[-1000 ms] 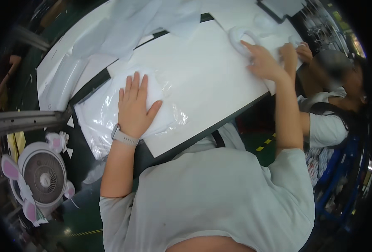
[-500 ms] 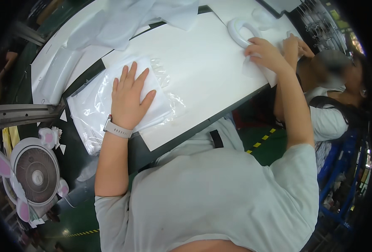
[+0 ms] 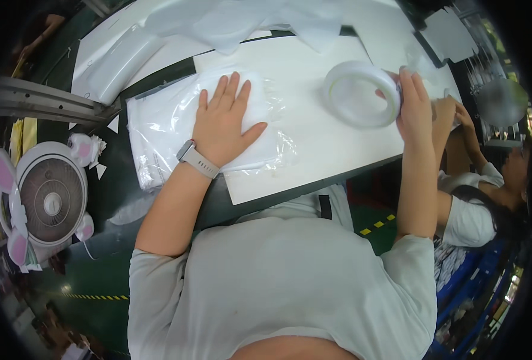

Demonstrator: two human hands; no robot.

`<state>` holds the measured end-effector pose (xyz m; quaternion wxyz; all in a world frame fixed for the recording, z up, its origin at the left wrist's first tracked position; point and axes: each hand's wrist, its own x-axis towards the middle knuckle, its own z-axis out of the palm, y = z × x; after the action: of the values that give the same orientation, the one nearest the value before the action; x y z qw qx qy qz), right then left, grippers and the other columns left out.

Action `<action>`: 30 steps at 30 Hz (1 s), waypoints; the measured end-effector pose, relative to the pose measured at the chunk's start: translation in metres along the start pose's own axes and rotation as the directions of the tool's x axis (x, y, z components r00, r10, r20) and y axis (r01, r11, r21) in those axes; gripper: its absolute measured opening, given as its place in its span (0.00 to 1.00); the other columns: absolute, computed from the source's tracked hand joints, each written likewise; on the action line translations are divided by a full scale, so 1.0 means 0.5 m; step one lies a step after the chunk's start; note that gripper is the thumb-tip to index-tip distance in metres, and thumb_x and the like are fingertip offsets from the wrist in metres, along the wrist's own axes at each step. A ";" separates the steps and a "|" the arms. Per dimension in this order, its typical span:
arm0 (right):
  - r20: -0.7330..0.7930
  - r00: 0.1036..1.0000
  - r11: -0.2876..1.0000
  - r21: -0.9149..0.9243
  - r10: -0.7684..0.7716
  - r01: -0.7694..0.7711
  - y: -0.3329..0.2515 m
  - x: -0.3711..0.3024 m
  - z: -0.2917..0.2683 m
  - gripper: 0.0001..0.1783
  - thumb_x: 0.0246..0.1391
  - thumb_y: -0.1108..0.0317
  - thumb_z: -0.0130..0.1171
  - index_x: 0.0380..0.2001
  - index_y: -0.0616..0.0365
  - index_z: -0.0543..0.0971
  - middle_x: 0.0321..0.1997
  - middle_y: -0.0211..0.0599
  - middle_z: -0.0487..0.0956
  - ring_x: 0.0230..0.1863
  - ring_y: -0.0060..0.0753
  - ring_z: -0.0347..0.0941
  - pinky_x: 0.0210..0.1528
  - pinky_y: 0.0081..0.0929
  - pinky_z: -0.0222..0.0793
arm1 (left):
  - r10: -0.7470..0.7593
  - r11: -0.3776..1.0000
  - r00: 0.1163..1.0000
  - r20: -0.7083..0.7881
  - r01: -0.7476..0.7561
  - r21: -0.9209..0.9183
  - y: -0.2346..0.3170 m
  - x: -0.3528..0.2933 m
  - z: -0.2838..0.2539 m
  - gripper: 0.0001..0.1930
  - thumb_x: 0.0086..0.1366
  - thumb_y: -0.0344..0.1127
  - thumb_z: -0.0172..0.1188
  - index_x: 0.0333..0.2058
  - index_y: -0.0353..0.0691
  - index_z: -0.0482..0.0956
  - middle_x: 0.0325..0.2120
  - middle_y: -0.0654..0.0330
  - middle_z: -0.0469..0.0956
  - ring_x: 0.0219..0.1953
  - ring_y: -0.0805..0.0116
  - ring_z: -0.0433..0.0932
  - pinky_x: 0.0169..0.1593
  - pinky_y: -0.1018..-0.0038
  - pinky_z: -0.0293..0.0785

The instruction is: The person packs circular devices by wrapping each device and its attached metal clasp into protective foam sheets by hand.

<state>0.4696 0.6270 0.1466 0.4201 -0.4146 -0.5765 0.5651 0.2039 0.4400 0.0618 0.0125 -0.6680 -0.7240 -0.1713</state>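
Observation:
My left hand [image 3: 221, 129] lies flat, fingers spread, on a clear plastic bag [image 3: 152, 129] holding folded white material. The bag's loose, crinkled end [image 3: 287, 150] reaches right onto a white board [image 3: 314, 162]. Over the board's right part, my right hand [image 3: 414, 111] grips a wide roll of whitish tape [image 3: 338, 84] by its right rim. The roll is tilted with its round opening showing. Some of my right fingers are hidden behind the rim.
Translucent sheets [image 3: 218, 24] and a rolled sheet [image 3: 119, 69] lie along the far side. At left are a metal rail [image 3: 44, 99] and a fan with pink-eared trim [image 3: 53, 198]. A co-worker's hand [image 3: 464, 114] is close beyond my right arm.
My right hand has taken hold of the tape roll and raised it off the board. My left hand stays flat on the bag, while the whole view has shifted.

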 end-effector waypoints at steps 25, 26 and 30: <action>0.535 0.766 0.749 0.326 0.357 -0.577 0.076 -0.100 0.025 0.27 0.61 0.55 0.49 0.56 0.65 0.68 0.43 0.44 0.80 0.40 0.36 0.78 0.44 0.32 0.75 | 0.003 1.000 0.997 0.074 -0.002 -0.013 -0.004 0.003 -0.006 0.30 0.65 0.43 0.52 0.64 0.43 0.60 0.66 0.50 0.54 0.68 0.50 0.52 0.66 0.48 0.47; 0.539 0.764 0.746 0.329 0.356 -0.579 0.076 -0.089 0.027 0.27 0.61 0.55 0.49 0.56 0.65 0.68 0.43 0.44 0.80 0.40 0.36 0.78 0.44 0.32 0.75 | 0.000 1.000 0.997 0.076 0.000 -0.008 -0.004 0.002 -0.006 0.30 0.65 0.43 0.52 0.64 0.43 0.60 0.66 0.50 0.54 0.68 0.50 0.52 0.66 0.48 0.47; 0.369 0.815 0.814 -0.546 0.447 -0.199 0.084 -0.073 0.031 0.17 0.59 0.55 0.53 0.35 0.61 0.79 0.26 0.29 0.79 0.27 0.19 0.71 0.30 0.21 0.67 | -0.003 1.000 0.999 0.052 0.002 0.014 0.000 0.005 -0.002 0.28 0.66 0.43 0.50 0.63 0.41 0.62 0.66 0.52 0.57 0.68 0.54 0.54 0.66 0.49 0.48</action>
<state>0.4660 0.5881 0.1036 0.0405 -0.4471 -0.7026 0.5521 0.2033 0.4424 0.0633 -0.0021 -0.6714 -0.7260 -0.1487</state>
